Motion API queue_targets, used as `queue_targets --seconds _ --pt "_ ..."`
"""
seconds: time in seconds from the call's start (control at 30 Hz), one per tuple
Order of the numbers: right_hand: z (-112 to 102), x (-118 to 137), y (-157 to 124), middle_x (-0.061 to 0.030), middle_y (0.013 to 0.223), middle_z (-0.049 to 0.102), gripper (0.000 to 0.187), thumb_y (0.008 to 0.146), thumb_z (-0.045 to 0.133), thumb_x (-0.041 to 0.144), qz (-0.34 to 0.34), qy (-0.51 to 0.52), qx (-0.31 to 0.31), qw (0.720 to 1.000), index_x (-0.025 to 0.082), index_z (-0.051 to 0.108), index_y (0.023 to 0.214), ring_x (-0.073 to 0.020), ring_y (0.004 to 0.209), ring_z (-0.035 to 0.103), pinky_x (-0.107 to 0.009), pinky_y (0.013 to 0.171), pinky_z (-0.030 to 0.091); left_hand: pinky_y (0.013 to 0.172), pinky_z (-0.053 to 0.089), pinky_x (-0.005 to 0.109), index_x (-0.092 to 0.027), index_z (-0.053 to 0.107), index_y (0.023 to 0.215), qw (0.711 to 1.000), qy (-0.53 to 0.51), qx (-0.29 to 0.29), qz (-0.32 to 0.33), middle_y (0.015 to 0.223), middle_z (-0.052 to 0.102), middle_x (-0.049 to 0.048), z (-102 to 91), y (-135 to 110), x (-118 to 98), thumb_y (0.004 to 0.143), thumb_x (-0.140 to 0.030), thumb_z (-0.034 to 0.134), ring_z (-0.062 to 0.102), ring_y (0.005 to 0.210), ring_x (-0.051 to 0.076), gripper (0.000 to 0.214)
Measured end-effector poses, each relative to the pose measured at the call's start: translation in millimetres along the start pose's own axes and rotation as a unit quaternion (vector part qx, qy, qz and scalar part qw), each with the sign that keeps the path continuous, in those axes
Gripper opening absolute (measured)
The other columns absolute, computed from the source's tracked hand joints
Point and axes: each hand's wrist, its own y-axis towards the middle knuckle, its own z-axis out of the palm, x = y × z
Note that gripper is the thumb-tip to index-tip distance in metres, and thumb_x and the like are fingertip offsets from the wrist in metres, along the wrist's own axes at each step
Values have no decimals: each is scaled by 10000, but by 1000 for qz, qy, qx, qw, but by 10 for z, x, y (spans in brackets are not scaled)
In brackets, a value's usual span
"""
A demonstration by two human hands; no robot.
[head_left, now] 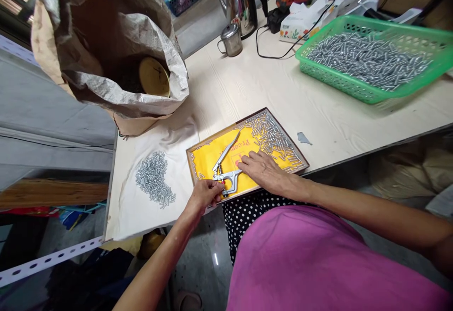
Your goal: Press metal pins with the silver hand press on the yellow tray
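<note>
The right hand (262, 169) is curled over the lower handle of the spring-loaded hand pliers (226, 176) and appears to hold it; the upper handle stands spread wide, free of the palm. The left hand (204, 194) has its fingertips at the pliers' head; whether they pinch a part or merely touch cannot be told. The pliers are directly between the two hands, above the yellow lining (208, 156) of the shallow tray (288, 137). Principal hazard, in judgement: a nipped fingertip, should the handles be squeezed while the left fingers remain at the head. Secondary: a small part seated askew, if the head tilts during loading. Loose metal pins (272, 134) just beyond the right hand could scatter should its wrist sweep the rim; the metal pile (153, 176) left of the left hand, on a white cloth (184, 141), could spill if that cloth were dragged. Not verifiable: the lower handle's end, covered by the right fingers; the contents of the left fingertips; the tray's support beneath its near edge. The lining's red print is only partly legible, being overlapped by the right hand.
</note>
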Motion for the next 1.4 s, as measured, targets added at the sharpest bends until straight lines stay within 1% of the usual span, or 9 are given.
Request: queue_targets --seconds 0.37,0.47,0.63,0.7,0.9,1.07,1.13,1.23,1.4 --pt "-152 74 40 -114 1139 640 260 929 455 52 8 7 60 998 153 614 1107 -267 1046 522 -422 888 354 356 303 189 -145 586 569 999 34 -10 -2 408 511 -46 36 19 33 798 -349 726 389 326 59 337" --pt "-177 -11 129 -128 1197 626 177 926 583 180 0 2 77 997 153 627 1095 -282 1109 527 -426 918 386 354 291 192 -143 599 575 999 43 -7 0 406 507 -48 31 25 46 795 -358 725 382 324 60 332" --pt "-133 -329 369 -207 1554 365 842 733 828 450 -54 -13 45 997 131 461 1421 -393 1426 297 -509 1110 322 353 287 196 -144 593 557 999 45 -5 0 400 493 -52 39 11 46 789 -351 725 361 319 57 338" --pt "-91 -441 464 -212 1555 362 953 719 813 523 -77 -19 62 995 131 393 1480 -411 1434 275 -532 1118 313 352 278 194 -147 584 547 999 36 -11 -2 392 479 -56 50 -5 40 798 -331 711 349 320 54 336" --pt "-118 -482 624 -191 1284 564 881 726 742 633 -106 -41 88 990 84 488 1367 -362 1165 462 -473 944 394 363 268 198 -152 580 561 999 30 -18 -8 390 474 -59 66 -22 17 817 -272 667 344 327 57 296" --pt "-176 -389 596 -165 1148 596 682 774 718 624 -80 -60 97 990 89 599 1180 -328 1058 463 -440 873 353 404 328 229 -159 592 600 994 106 -19 1 448 489 -41 45 -37 55 875 -308 601 391 366 89 313" --pt "-179 -360 551 -155 1136 599 603 798 722 587 -77 -59 97 991 94 616 1128 -312 1047 468 -434 884 341 497 438 264 -155 629 663 978 177 -89 71 576 573 4 68 -67 86 894 -325 592 523 489 134 289" --pt "-184 -304 470 -138 1132 602 457 831 739 474 -80 -44 84 992 110 619 1079 -281 1031 479 -401 879 349 803 542 362 -149 693 940 902 284 -206 252 981 673 97 165 -85 82 892 -329 637 652 894 225 195" --pt "-218 -217 401 -169 1154 600 457 860 721 417 -63 -39 80 994 83 602 1148 -290 1060 495 -393 863 406 991 490 461 -156 499 1385 795 464 -192 342 1414 538 163 313 67 -146 829 -382 748 525 1212 320 650"
